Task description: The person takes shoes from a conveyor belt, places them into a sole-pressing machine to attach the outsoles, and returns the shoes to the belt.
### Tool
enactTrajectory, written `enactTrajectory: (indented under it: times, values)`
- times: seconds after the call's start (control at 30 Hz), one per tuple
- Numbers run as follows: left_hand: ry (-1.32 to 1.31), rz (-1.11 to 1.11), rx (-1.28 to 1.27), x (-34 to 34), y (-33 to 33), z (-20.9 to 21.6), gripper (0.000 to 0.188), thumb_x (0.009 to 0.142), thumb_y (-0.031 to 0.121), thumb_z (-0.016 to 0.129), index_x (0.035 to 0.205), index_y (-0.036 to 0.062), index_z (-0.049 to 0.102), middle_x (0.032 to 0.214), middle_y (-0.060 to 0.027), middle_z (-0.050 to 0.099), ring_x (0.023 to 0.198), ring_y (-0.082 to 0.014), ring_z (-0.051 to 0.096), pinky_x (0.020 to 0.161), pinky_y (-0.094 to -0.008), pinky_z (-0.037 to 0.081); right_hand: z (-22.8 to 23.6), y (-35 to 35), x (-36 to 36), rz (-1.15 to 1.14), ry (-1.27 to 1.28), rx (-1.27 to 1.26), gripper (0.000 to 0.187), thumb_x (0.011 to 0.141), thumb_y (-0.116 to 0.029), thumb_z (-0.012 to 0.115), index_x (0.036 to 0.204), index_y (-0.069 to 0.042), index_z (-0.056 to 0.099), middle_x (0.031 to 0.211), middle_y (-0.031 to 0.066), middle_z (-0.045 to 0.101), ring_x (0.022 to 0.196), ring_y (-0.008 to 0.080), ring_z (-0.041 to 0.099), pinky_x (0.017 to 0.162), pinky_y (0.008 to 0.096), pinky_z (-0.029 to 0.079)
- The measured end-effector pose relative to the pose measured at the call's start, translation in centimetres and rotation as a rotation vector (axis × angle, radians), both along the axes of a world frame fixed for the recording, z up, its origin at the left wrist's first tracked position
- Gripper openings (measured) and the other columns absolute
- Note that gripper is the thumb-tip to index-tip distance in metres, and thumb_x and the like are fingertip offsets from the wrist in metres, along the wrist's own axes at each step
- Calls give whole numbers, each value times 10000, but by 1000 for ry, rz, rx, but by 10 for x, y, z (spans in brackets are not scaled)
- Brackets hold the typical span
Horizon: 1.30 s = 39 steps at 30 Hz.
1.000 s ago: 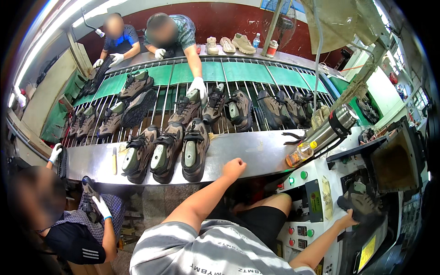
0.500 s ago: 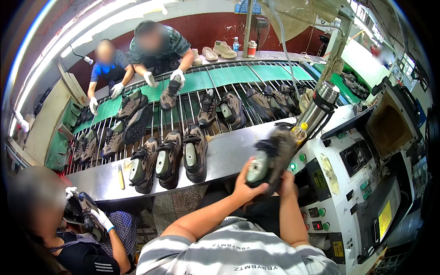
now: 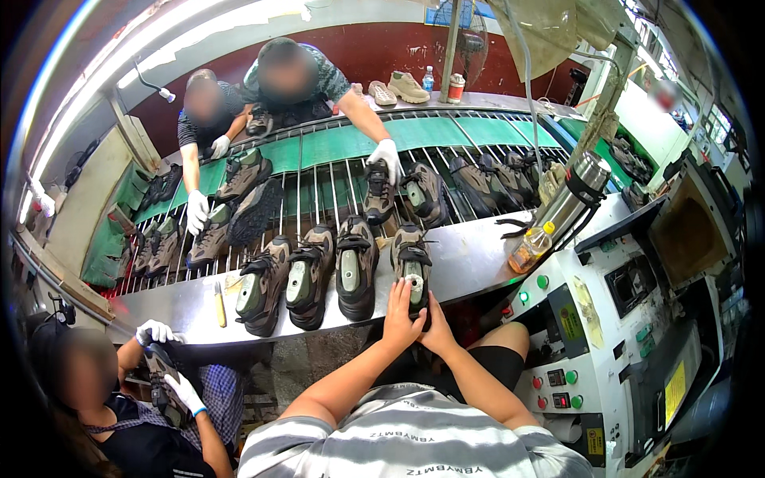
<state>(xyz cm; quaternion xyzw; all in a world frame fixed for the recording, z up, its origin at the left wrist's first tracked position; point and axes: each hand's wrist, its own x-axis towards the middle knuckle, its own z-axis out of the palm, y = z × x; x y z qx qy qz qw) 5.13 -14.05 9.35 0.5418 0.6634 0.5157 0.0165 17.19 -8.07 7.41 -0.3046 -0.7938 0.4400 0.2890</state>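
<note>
"So, what's changed on your feed?"
"Half a second ago I saw the shoe mid-air; now it's on the steel ledge, its heel cupped between left hand and right hand, both partly closed around it."
"Pointing?"
"Toe toward the ledge's far side, long axis across the front edge."

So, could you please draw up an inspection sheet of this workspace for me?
Surface: bare steel shows on the bench around the items.
Job's things: shoe at the right end of a row, three more shoes to its left.
Clutter: knife at left; bottle and flask at right.
Hands: left hand and right hand touch the shoe's heel end; firmness unclear.
Cables: grey cable hangs over the rack.
Surroundings: shoes also on the rack, white machine at right, three gloved co-workers.
</note>
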Motion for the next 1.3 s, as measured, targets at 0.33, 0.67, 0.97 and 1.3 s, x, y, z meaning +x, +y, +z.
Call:
enactTrajectory:
  times: [0.33,0.67,0.97,1.3]
  values:
    - [-100,431,-86,-97,-42,-26,963,638,195,829,1408,-38,300,1333,-273,428,1242,-430,425,1047,-440,360,-10,2,-30,-230,-12,76,1150,622,-231,866,1503,-20,156,1418,240,394,1316,359,413,1087,400,346]
    - [-504,555,-34,-148,75,-53,953,595,215,857,1384,2,365,1282,-235,535,1197,-385,519,1012,-419,407,-28,103,-127,-130,252,-192,1123,587,-165,841,1503,-70,199,1420,191,418,1318,309,424,1071,376,368]
    - [-561,659,-58,-258,180,-86,914,589,192,865,1356,56,387,1171,-184,615,1080,-325,606,932,-386,463,-54,236,-243,-37,196,-80,1081,550,-183,855,1468,-50,298,1410,216,435,1300,337,442,1071,387,370]
    - [-196,297,98,-163,35,-1,596,726,85,699,1282,-15,509,1262,-197,549,1209,-339,524,1031,-404,403,-67,188,-232,-371,-86,190,754,751,-216,748,1381,-14,387,1297,223,497,1212,393,472,1043,437,374]
